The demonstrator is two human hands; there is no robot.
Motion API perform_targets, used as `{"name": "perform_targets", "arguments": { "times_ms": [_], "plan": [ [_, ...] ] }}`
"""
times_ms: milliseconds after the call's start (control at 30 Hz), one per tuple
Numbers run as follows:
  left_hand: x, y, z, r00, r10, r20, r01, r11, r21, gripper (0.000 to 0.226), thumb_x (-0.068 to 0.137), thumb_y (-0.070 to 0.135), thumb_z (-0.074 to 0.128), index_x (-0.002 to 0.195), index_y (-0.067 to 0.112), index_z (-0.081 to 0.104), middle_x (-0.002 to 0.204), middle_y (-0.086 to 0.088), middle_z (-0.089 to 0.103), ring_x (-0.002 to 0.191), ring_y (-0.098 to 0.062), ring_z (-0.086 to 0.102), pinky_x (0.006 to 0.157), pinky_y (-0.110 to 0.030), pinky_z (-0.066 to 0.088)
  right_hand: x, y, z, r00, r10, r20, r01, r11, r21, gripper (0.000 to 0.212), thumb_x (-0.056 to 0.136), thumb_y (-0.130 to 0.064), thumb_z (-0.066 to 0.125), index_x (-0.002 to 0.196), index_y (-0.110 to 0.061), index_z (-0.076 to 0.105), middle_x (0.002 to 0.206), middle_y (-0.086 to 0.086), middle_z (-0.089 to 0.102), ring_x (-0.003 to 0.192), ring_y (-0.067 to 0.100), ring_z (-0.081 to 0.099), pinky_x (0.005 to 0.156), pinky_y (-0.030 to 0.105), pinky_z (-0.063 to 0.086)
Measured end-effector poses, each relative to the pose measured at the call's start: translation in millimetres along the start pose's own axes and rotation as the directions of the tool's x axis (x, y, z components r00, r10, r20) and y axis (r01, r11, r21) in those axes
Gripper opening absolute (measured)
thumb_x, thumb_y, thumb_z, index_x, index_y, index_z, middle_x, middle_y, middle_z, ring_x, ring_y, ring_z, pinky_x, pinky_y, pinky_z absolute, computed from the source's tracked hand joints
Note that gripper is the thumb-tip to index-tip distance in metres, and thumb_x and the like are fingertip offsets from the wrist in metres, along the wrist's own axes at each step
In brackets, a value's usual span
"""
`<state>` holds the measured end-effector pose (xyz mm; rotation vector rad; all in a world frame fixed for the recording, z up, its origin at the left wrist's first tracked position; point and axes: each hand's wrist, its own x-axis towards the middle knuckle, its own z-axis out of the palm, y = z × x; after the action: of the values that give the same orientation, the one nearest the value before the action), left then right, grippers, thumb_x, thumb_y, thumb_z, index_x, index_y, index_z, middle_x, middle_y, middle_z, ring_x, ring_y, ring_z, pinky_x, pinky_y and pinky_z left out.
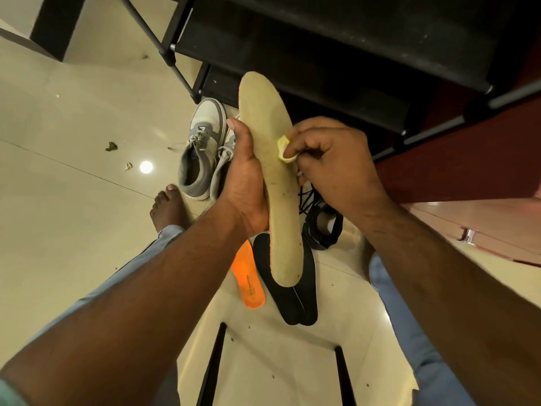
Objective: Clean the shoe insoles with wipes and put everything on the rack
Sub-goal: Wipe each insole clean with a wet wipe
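The wiping step is in hand: the left hand (244,174) is wrapped round the long edge of a pale beige insole (273,177), holding it up near the middle of the view with its toe pointing to 12 o'clock, while the right hand (330,159) pinches a small bunched wipe (284,150) against the insole's face. Dark specks show toward the heel end, so I'd judge the next move calls for drawing the wipe down toward 6 o'clock with the left hand keeping the insole braced. On the floor at 6 o'clock lie an orange insole (248,282) and a pair of black insoles (288,291), partly covered by the held one. The grey sneakers (202,153) stand at 10 o'clock, one half hidden behind the left hand. The black rack (336,54) fills 12 to 2 o'clock, its shelves too dark to read. A dark shoe (322,227) at 4 o'clock is hard to make out.
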<state>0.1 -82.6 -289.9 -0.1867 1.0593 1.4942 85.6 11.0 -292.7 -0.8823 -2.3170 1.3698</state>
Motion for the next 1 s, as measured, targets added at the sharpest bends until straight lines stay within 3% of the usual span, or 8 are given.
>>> {"name": "perform_targets", "arguments": {
  "times_ms": [200, 367, 433, 567, 733, 800, 900, 1000],
  "plan": [
    [1.6, 3.8, -4.4, 1.000, -0.001, -0.021, 0.002, 1.000, 0.020, 0.090, 0.090, 0.076, 0.003, 0.116, 0.017, 0.065, 0.108, -0.008, 0.073, 0.107, -0.022, 0.069, 0.099, -0.040, 0.052, 1.5, -6.5, -2.2, 0.994, -0.029, 0.106, 0.031, 0.999, -0.020, 0.013, 0.078, -0.009, 0.074, 0.091, -0.012, 0.072, 0.098, -0.004, 0.069, 0.088, 0.003, 0.064, 0.079, 0.017, 0.052],
    [1.5, -0.2, -2.1, 0.999, -0.003, -0.033, 0.001, 0.999, -0.045, 0.088, 0.090, 0.079, 0.015, 0.089, 0.018, 0.079, 0.094, -0.008, 0.075, 0.098, -0.023, 0.072, 0.088, -0.039, 0.057, -2.3, -26.9, -0.1, 0.986, -0.052, 0.161, 0.041, 0.997, 0.070, 0.019, 0.079, -0.006, 0.072, 0.096, -0.014, 0.071, 0.089, -0.014, 0.066, 0.088, -0.001, 0.062, 0.081, 0.014, 0.051],
    [2.0, -1.1, -4.0, 0.999, -0.004, -0.034, 0.003, 0.999, -0.040, 0.088, 0.091, 0.078, 0.014, 0.095, 0.017, 0.078, 0.099, -0.009, 0.074, 0.102, -0.024, 0.071, 0.094, -0.042, 0.055, 0.0, -24.3, -1.0, 0.981, -0.028, 0.192, 0.025, 1.000, 0.016, 0.022, 0.079, -0.006, 0.072, 0.100, -0.014, 0.073, 0.092, -0.012, 0.064, 0.091, 0.001, 0.062, 0.085, 0.015, 0.051],
    [3.5, 0.6, -6.1, 1.000, -0.010, -0.026, 0.011, 1.000, 0.020, 0.092, 0.089, 0.079, 0.006, 0.116, 0.013, 0.064, 0.127, -0.020, 0.059, 0.120, -0.034, 0.051, 0.115, -0.054, 0.029, 5.6, -3.8, -6.8, 0.978, 0.139, 0.156, -0.121, 0.986, -0.118, 0.014, 0.081, -0.004, 0.071, 0.093, -0.009, 0.074, 0.097, -0.002, 0.064, 0.082, 0.005, 0.063, 0.073, 0.015, 0.054],
    [5.4, 5.2, -6.3, 0.998, 0.020, -0.061, -0.019, 1.000, 0.008, 0.092, 0.091, 0.077, 0.006, 0.106, 0.013, 0.071, 0.104, -0.011, 0.073, 0.099, -0.024, 0.071, 0.093, -0.043, 0.054, -0.1, -17.6, 2.7, 0.983, 0.090, 0.158, -0.094, 0.995, 0.023, 0.012, 0.076, -0.008, 0.075, 0.084, -0.016, 0.075, 0.094, -0.007, 0.068, 0.090, 0.003, 0.063, 0.088, 0.023, 0.052],
    [6.2, 5.6, -8.1, 0.996, 0.025, -0.080, -0.026, 1.000, -0.004, 0.093, 0.091, 0.076, 0.006, 0.103, 0.012, 0.072, 0.109, -0.014, 0.071, 0.101, -0.025, 0.071, 0.093, -0.043, 0.053, 0.9, -17.4, 3.9, 0.981, 0.073, 0.179, -0.071, 0.997, -0.020, 0.010, 0.077, -0.009, 0.074, 0.084, -0.017, 0.074, 0.085, -0.011, 0.066, 0.082, 0.001, 0.062, 0.082, 0.015, 0.050],
    [6.2, 5.8, -9.4, 0.996, 0.012, -0.090, -0.011, 1.000, 0.019, 0.095, 0.091, 0.077, 0.005, 0.126, 0.009, 0.060, 0.138, -0.022, 0.056, 0.121, -0.032, 0.061, 0.105, -0.048, 0.046, 3.3, -9.5, 2.1, 0.973, 0.167, 0.162, -0.142, 0.978, -0.156, 0.008, 0.080, -0.012, 0.073, 0.083, -0.019, 0.071, 0.078, -0.020, 0.056, 0.074, -0.008, 0.054, 0.069, 0.000, 0.042],
    [5.7, 7.9, -8.2, 0.995, 0.025, -0.097, -0.023, 1.000, 0.012, 0.095, 0.090, 0.078, 0.005, 0.114, 0.008, 0.066, 0.127, -0.020, 0.062, 0.111, -0.029, 0.066, 0.097, -0.044, 0.051, -0.9, -16.3, 3.0, 0.981, 0.142, 0.129, -0.135, 0.989, -0.060, 0.008, 0.079, -0.011, 0.074, 0.081, -0.018, 0.071, 0.078, -0.017, 0.062, 0.076, -0.005, 0.059, 0.072, 0.003, 0.045]
  ]
}}
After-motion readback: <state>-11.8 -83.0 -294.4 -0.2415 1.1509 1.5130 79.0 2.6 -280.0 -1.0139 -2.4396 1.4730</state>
